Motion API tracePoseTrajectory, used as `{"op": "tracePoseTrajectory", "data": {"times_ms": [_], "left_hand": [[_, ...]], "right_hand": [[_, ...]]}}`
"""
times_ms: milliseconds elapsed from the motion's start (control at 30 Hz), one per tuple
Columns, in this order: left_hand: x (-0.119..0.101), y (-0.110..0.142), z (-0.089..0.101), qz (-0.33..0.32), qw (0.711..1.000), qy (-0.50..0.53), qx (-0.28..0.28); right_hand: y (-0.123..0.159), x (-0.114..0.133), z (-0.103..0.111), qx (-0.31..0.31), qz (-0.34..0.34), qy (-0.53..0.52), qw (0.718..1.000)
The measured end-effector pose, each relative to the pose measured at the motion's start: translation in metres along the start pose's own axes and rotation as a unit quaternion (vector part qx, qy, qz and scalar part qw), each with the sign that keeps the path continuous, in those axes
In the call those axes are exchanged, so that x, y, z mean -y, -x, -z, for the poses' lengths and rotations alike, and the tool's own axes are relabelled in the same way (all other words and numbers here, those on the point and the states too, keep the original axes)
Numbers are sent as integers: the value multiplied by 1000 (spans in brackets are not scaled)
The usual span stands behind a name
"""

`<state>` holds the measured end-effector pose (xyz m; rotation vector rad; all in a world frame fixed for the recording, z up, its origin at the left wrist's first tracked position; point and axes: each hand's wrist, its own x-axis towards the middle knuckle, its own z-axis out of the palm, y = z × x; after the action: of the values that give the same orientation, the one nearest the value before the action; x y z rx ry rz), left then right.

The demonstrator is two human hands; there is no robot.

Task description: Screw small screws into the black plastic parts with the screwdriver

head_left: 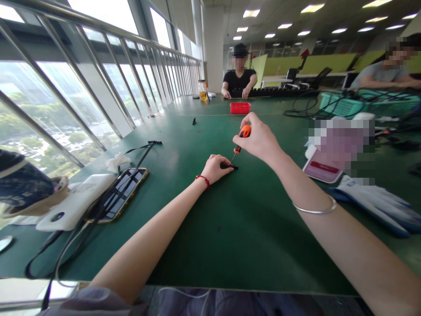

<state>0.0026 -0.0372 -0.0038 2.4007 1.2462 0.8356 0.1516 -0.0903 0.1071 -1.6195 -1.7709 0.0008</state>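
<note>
Right hand (pixel 261 138) grips the screwdriver (pixel 245 131) by its orange-and-black handle, shaft slanting down to a small black part (pixel 234 167); left hand (pixel 215 169) pinches that part against the counter (pixel 279 254), partly covering it. Judged: screwdriver light, rigid, best held at the bulbous grip; part probably light, stiff, apt to slip, best pinched edgewise. Gloves (pixel 378 204) at right, smartphone (pixel 126 195) under straps at left, red bin (pixel 240 108) beyond, all clear of the hands.

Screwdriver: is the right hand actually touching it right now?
Touching. The head view shows it plainly: the right hand grips the screwdriver by its orange handle, with no gap between them.
</note>
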Motion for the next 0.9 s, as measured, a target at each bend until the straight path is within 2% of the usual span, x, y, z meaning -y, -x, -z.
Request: {"op": "tracePoseTrajectory", "data": {"times_ms": [200, 400, 733, 900], "left_hand": [[-2, 1, 1, -1, 1000, 2, 0], [-2, 0, 2, 6, 1000, 8, 2], [-1, 0, 1, 6, 1000, 6, 1], [-2, 1, 2, 6, 1000, 4, 3]], "right_hand": [[-7, 12, 0, -1, 13, 52, 999], [-7, 12, 0, -24, 20, 58, 998], [-6, 8, 4, -19, 29, 68, 997], [-6, 8, 6, 9, 19, 70, 997]]}}
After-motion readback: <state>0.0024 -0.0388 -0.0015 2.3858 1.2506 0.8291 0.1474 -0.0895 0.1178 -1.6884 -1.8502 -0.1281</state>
